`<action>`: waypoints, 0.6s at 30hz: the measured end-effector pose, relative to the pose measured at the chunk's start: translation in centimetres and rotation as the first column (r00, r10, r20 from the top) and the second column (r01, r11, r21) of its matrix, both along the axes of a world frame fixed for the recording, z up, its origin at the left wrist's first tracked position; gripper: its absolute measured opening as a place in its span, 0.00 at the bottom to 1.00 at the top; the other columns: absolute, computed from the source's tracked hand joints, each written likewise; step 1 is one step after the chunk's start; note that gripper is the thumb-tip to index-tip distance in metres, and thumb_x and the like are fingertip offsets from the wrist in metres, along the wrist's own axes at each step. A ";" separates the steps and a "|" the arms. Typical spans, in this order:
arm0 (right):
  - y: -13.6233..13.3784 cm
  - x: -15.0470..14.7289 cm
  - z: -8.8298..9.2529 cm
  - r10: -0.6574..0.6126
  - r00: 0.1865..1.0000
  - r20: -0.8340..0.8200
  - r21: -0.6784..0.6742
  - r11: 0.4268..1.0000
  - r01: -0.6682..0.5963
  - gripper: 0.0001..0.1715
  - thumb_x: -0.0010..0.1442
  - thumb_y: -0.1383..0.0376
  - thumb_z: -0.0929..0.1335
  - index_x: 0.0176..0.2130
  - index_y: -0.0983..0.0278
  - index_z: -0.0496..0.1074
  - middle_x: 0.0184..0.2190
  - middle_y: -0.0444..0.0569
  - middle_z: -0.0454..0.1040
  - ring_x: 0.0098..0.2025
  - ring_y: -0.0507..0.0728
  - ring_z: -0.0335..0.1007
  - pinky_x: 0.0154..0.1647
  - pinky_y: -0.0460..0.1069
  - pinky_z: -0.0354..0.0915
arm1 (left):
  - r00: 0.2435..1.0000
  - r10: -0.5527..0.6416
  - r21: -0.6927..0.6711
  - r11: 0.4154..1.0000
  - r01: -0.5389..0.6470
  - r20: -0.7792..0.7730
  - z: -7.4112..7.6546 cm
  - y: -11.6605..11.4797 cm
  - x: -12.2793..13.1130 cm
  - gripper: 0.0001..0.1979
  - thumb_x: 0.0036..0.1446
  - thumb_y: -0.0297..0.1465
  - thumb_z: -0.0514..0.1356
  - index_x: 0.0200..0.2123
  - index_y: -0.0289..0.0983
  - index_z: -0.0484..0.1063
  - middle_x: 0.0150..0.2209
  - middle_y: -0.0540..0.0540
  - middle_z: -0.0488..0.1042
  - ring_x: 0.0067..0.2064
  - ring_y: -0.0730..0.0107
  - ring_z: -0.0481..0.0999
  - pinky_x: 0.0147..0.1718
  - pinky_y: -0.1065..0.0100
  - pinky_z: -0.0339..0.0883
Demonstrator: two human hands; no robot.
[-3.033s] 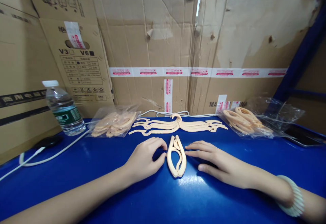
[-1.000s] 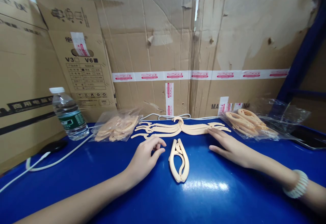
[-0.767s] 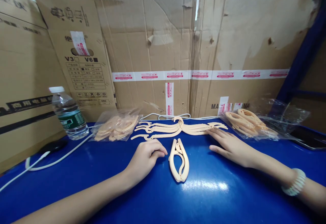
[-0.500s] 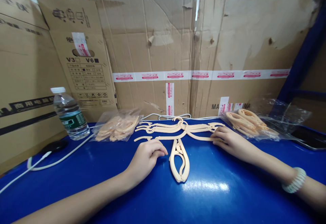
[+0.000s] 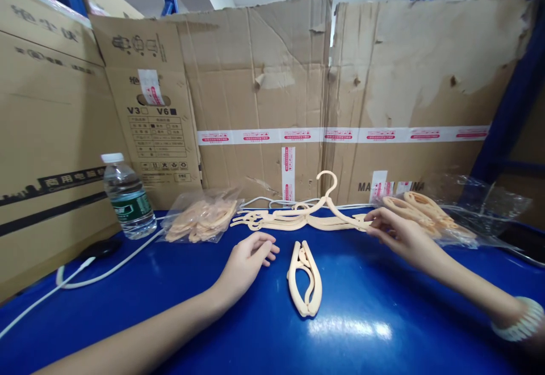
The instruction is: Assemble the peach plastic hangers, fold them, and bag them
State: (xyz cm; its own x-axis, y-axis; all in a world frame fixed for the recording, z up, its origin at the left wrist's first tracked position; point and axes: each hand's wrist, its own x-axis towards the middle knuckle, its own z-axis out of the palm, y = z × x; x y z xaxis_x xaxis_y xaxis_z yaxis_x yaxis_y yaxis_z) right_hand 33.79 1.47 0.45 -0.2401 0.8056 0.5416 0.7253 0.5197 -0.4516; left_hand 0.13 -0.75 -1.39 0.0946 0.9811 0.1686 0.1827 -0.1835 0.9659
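My right hand (image 5: 395, 231) pinches the right arm end of an unfolded cream plastic clothes hanger (image 5: 327, 199). That hanger is tilted up, hook at the top, above a stack of similar unfolded hangers (image 5: 287, 225) lying at the back of the table. My left hand (image 5: 249, 257) hovers over the table in front of the stack's left part, its fingers loosely bent and apart, with nothing in them. Between the hands and nearer to me lies a folded hanger (image 5: 317, 287), its two arms closed together and pointing at me.
Clear bags of folded hangers lie on the left (image 5: 202, 220) and right (image 5: 426, 210). On the left stand a water bottle (image 5: 128, 204) and a white cable (image 5: 106, 270) with a black puck. Cardboard sheets (image 5: 264, 96) wall the back of the blue table (image 5: 191, 329).
The held hanger has come up from lying flat, its hook now standing above the stack. My left hand has opened its fingers a little. The view has tipped slightly upward.
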 end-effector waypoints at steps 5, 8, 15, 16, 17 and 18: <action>-0.5 0.2 0.9 0.073 0.997 0.008 -0.081 0.994 -0.072 0.19 0.62 0.49 0.63 0.38 0.61 0.70 0.31 0.50 0.76 0.32 0.59 0.73 0.33 0.52 0.68 | 0.977 0.125 -0.107 0.988 -0.107 0.175 0.0 0.9 0.1 0.24 0.55 0.32 0.61 0.53 0.33 0.60 0.51 0.34 0.71 0.40 0.64 0.78 0.43 0.61 0.71; -1.3 -0.6 1.1 0.126 0.992 0.028 -0.137 0.983 -0.121 0.16 0.63 0.51 0.62 0.36 0.60 0.68 0.25 0.45 0.72 0.25 0.55 0.70 0.28 0.50 0.65 | 0.953 0.155 -0.073 0.987 -0.141 0.259 -0.4 0.9 0.2 0.36 0.51 0.33 0.66 0.59 0.37 0.53 0.56 0.34 0.66 0.40 0.63 0.79 0.44 0.59 0.71; -2.1 -1.7 0.2 0.252 0.968 0.006 -0.332 0.913 -0.236 0.15 0.66 0.53 0.61 0.34 0.61 0.65 0.23 0.41 0.67 0.22 0.51 0.64 0.25 0.46 0.62 | 0.989 -0.137 0.146 0.979 0.145 -0.058 -0.3 -0.7 0.4 0.31 0.54 0.34 0.62 0.60 0.40 0.57 0.42 0.46 0.72 0.30 0.71 0.73 0.35 0.65 0.69; -2.1 -1.7 0.0 0.257 0.966 0.010 -0.348 0.907 -0.238 0.15 0.66 0.53 0.61 0.35 0.61 0.65 0.23 0.41 0.66 0.21 0.51 0.64 0.24 0.46 0.62 | 0.981 -0.157 0.170 0.970 0.175 -0.114 -0.1 -0.9 0.4 0.27 0.56 0.34 0.60 0.58 0.40 0.60 0.37 0.48 0.72 0.28 0.72 0.71 0.34 0.66 0.68; -2.1 -1.7 0.0 0.262 0.965 0.026 -0.353 0.905 -0.237 0.15 0.66 0.53 0.61 0.36 0.62 0.66 0.24 0.41 0.67 0.21 0.51 0.64 0.25 0.46 0.62 | 0.974 -0.160 0.193 0.963 0.189 -0.159 0.0 -1.0 0.4 0.22 0.57 0.34 0.58 0.56 0.39 0.63 0.34 0.50 0.71 0.28 0.73 0.70 0.33 0.67 0.67; -2.0 -1.7 0.0 0.271 0.961 0.055 -0.337 0.911 -0.237 0.14 0.66 0.54 0.62 0.38 0.62 0.67 0.25 0.43 0.69 0.22 0.51 0.66 0.26 0.46 0.63 | 0.971 -0.149 0.211 0.959 0.188 -0.189 0.1 -1.1 0.3 0.19 0.58 0.33 0.58 0.53 0.39 0.66 0.31 0.51 0.71 0.27 0.73 0.69 0.33 0.67 0.66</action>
